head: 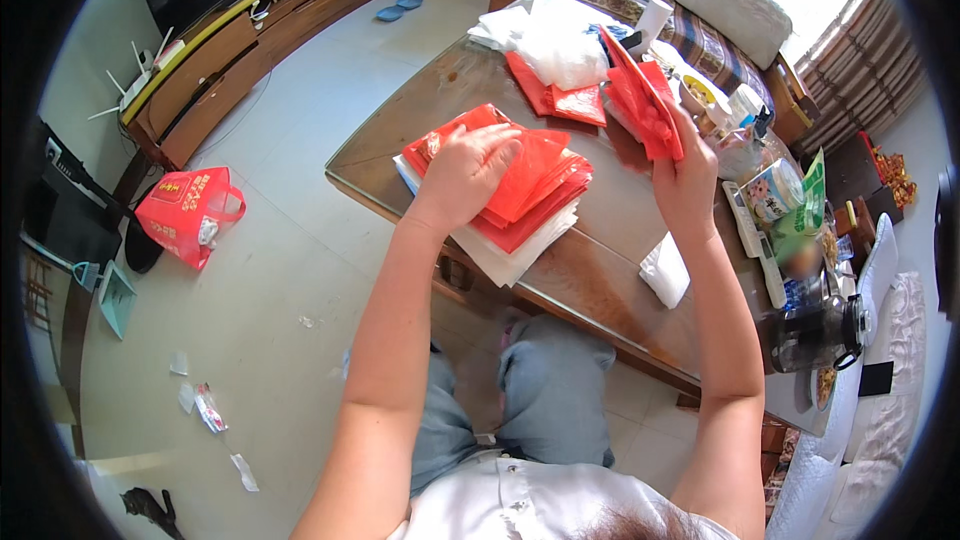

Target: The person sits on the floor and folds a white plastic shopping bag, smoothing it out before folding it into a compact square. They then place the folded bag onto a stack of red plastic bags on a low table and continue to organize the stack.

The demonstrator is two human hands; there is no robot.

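My left hand lies palm down on a stack of folded red plastic bags near the table's left front edge. White folded bags or sheets stick out from under that stack. Raised over the table, my right hand grips a folded bundle of red plastic bags between thumb and fingers. Behind the two hands lie more flat red bags, partly covered by a heap of white plastic bags. A small folded white packet rests by my right forearm.
The glass-topped wooden table carries a dark-lidded jug, remote controls, a printed tub and a green pouch along its right side. On the floor are a red carrier bag, a dustpan and a cat.
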